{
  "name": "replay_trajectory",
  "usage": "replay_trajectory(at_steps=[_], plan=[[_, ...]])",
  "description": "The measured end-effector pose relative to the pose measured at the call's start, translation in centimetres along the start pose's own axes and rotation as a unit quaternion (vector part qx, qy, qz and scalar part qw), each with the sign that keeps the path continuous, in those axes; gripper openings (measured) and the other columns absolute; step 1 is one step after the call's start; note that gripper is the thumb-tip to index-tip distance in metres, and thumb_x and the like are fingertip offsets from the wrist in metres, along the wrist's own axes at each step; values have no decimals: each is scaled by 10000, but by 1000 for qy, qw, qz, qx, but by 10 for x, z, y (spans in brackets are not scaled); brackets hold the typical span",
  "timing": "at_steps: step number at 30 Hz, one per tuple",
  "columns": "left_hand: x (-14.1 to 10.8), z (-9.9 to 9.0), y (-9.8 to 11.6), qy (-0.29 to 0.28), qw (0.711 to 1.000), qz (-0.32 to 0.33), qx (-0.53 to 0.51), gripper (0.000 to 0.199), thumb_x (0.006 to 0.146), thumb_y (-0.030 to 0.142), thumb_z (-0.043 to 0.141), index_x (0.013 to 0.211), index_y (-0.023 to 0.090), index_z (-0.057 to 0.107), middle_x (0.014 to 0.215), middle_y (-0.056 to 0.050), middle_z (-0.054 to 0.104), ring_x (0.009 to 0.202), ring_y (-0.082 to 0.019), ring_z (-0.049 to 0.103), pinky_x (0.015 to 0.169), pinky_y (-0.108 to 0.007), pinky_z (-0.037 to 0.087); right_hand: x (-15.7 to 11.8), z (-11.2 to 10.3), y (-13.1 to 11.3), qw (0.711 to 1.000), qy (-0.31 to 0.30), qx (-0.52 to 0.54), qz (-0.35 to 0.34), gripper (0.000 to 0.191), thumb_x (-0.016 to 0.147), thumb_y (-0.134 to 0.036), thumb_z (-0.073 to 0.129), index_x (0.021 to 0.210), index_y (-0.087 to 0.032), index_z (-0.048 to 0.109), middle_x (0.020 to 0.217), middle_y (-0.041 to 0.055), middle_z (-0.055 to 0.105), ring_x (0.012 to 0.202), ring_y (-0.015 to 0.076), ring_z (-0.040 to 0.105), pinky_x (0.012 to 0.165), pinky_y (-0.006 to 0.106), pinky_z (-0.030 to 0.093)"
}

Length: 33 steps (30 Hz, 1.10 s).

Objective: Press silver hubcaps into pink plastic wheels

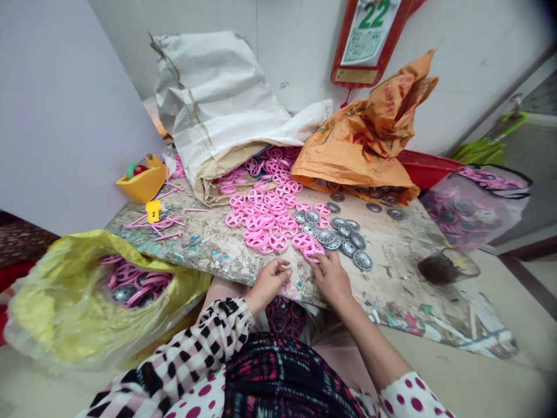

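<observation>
My right hand [333, 280] has its fingertips closed on the rim of a pink spoked plastic wheel [312, 253] near the front edge of the table. To its left, my left hand [268, 282] hovers at the edge, fingers loosely curved with a gap to the thumb and nothing seen between them. A heap of pink wheels [270, 209] spreads out beyond both hands. Grey round hubcap-like discs [347, 235] lie loose to the right of the pink heap, close past my right hand.
A white sack [217, 87] spills pink wheels; an orange sack [357, 139] holds grey discs. At left are a yellow tape dispenser [145, 181], pink sticks [169, 223] and a yellow bag [56, 290] of assembled wheels. A dark cup [439, 267] stands at right beside a clear bag [474, 209].
</observation>
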State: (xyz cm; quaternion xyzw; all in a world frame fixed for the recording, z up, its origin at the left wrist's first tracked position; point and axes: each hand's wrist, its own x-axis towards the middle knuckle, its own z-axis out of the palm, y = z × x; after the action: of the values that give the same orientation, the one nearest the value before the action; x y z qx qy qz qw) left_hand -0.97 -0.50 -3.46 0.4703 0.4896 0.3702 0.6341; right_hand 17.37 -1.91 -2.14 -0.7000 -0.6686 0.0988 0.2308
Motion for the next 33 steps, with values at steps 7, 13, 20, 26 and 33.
replay_trajectory(at_steps=[7, 13, 20, 26, 33], plan=[[-1, 0, 14, 6, 995, -81, -64, 326, 695, 332, 707, 934, 141, 594, 719, -10, 628, 610, -107, 600, 616, -226, 456, -15, 10, -17, 997, -13, -43, -57, 268, 933, -308, 410, 1011, -230, 655, 964, 62, 516, 733, 142, 523, 583, 238, 344], [5, -2, 22, 12, 987, -142, -78, 277, 640, 270, 744, 824, 143, 582, 643, -9, 641, 554, -120, 614, 594, -236, 472, -33, 2, -11, 991, 5, -17, -134, 342, 952, -346, 353, 1100, -215, 633, 1029, 91, 558, 830, 175, 558, 700, 266, 438], [5, -3, 25, 14, 984, -156, -79, 245, 650, 252, 728, 810, 153, 570, 605, 1, 636, 528, -107, 601, 593, -228, 479, 7, -38, 66, 970, 53, -202, 122, 437, 910, -381, 419, 1205, -105, 584, 1136, 182, 580, 1034, 319, 520, 877, 428, 409], [4, -4, 29, 8, 983, -162, -90, 243, 648, 230, 714, 811, 162, 548, 645, 5, 647, 553, -109, 612, 610, -234, 475, 5, -47, 83, 949, -39, -292, 107, 429, 949, -340, 333, 1266, -140, 542, 1118, 156, 629, 968, 303, 583, 817, 418, 404], [4, -7, 31, -11, 980, -173, -98, 306, 614, 244, 744, 838, 158, 555, 668, -12, 662, 582, -125, 622, 641, -250, 475, -5, -44, 74, 980, 117, -97, 126, 430, 933, -376, 327, 1096, -134, 642, 1036, 153, 633, 919, 247, 586, 780, 349, 419]])
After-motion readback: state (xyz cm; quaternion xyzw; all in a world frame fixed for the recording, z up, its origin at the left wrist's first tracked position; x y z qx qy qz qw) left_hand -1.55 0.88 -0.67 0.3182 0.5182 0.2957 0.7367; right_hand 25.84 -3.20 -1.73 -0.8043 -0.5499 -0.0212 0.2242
